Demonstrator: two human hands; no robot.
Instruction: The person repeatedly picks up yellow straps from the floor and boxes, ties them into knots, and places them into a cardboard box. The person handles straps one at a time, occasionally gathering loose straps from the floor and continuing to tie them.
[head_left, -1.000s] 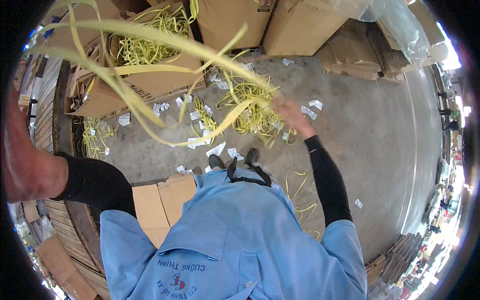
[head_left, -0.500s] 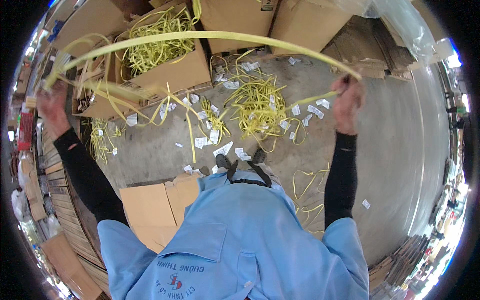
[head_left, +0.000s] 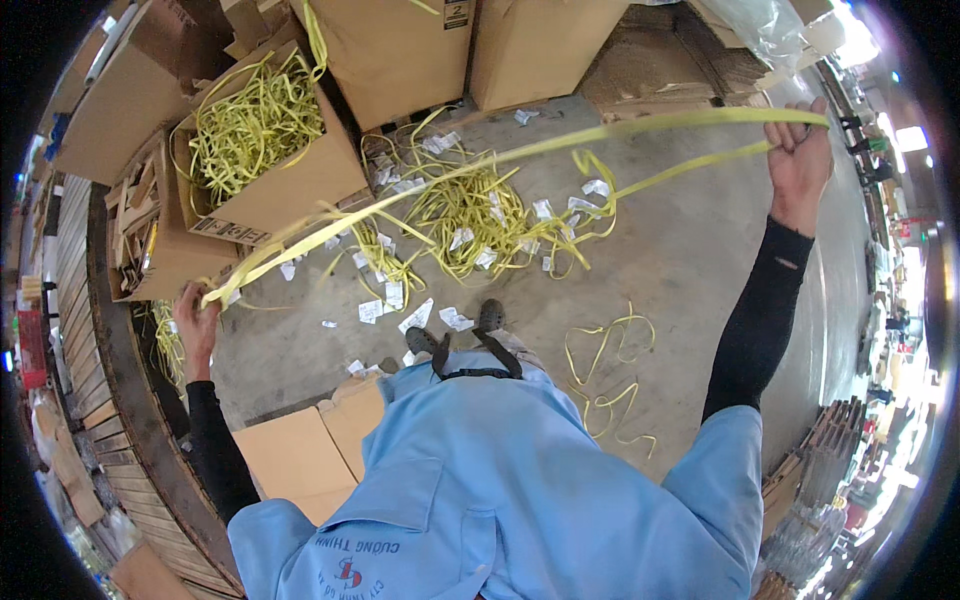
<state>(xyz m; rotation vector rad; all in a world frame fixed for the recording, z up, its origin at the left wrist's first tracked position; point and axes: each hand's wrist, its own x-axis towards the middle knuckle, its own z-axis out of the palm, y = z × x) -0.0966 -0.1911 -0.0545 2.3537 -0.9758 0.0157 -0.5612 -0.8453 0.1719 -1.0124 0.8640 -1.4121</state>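
Strap (head_left: 640, 127) plain yel, paler toward L end. Pile (head_left: 465, 215) same yel, likewise tangle (head_left: 250, 125) in box (head_left: 305, 180); box plain brn w/ dk print. Slips (head_left: 415, 317) wht, some w/ faint grey marks. Floor (head_left: 690, 270) med. grey, blotchy w/ darker stains. Shirt (head_left: 520, 470) solid lt blue; emblem (head_left: 348, 573) red, dk blue lettering round it. R sleeve (head_left: 757, 310) & L sleeve (head_left: 215, 445) blk. Belt (head_left: 480, 372) blk, shoes (head_left: 491, 315) dk grey. Flat card (head_left: 290, 450) plain tan. Slats (head_left: 75, 260) grey-brn, stripy.
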